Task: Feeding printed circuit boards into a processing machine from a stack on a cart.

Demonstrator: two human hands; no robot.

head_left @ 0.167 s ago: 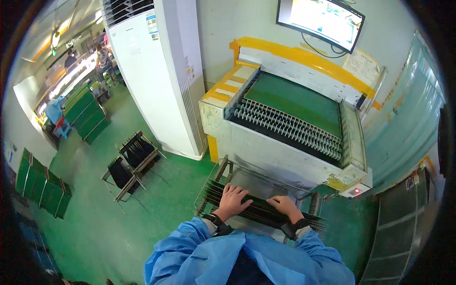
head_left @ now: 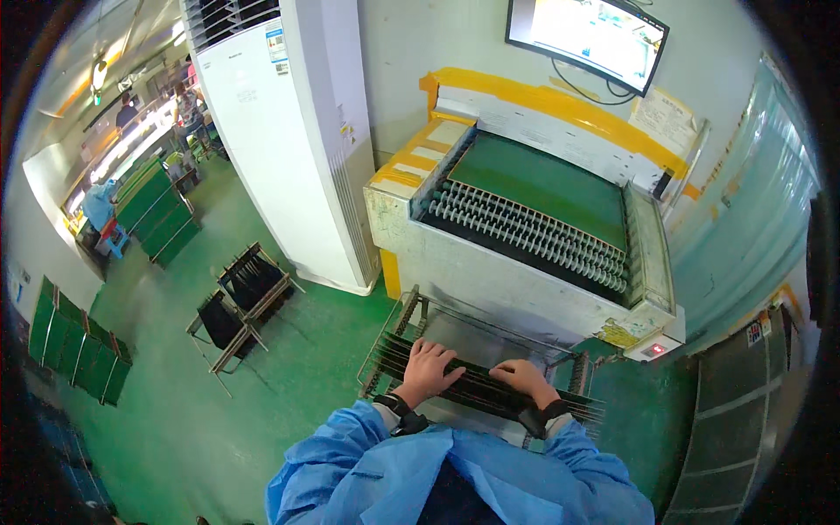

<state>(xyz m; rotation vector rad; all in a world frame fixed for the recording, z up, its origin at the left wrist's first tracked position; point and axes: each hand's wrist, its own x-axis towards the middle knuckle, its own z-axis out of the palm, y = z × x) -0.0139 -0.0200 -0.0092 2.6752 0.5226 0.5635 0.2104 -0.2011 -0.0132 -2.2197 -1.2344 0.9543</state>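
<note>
Below the machine's front stands a metal rack with a row of thin dark panels on edge in it. My left hand lies over the top edges of the panels, left of their middle, fingers spread. To its right, my right hand rests on the same edges with loosely bent fingers, some of them hidden behind the hand. Neither hand is closed round a panel. Dark bands circle both wrists, below blue sleeves. A flat green panel lies on the machine behind rows of grey rollers.
A tall white air conditioner stands left of the machine. Further left, smaller racks hold dark panels, and green panels stand on the floor. A screen hangs above. A grey panelled stack is at right. People work far left.
</note>
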